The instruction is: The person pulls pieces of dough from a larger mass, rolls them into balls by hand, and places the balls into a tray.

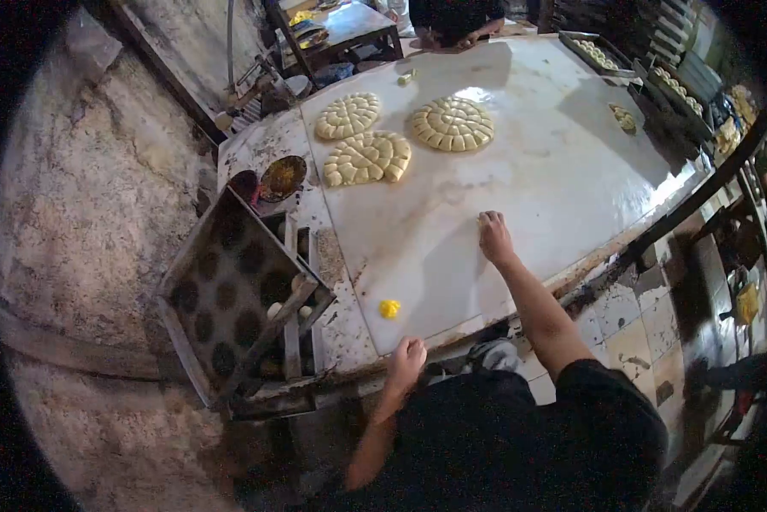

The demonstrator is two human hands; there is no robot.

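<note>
1. A large pale, flour-dusted work slab (520, 171) is seen from above; it is taken as the landmark for every place below.
2. The right hand (493, 236) is laid on the slab near its middle, closer to the near edge, with the fingers curled under into a loose fist; nothing can be seen held in it.
3. The left hand (406, 356) is set at the slab's near edge, closed into a fist; whether anything is gripped inside cannot be told.
4. A small yellow lump of dough (389, 308) is found on the slab near its near left corner, just beyond the left hand and apart from both hands.
5. 3 round cakes of cut dough pieces (452, 124) are laid at the far left part of the slab, well apart from the hands.
6. A dark metal baking tray with round dark marks (226, 294) is propped off the slab's left side, tilted.
7. A small round bowl with yellowish contents (283, 176) is placed just off the slab's left edge, near the cakes.
8. A metal tray of small dough balls (597, 53) is set at the slab's far right corner.
</note>
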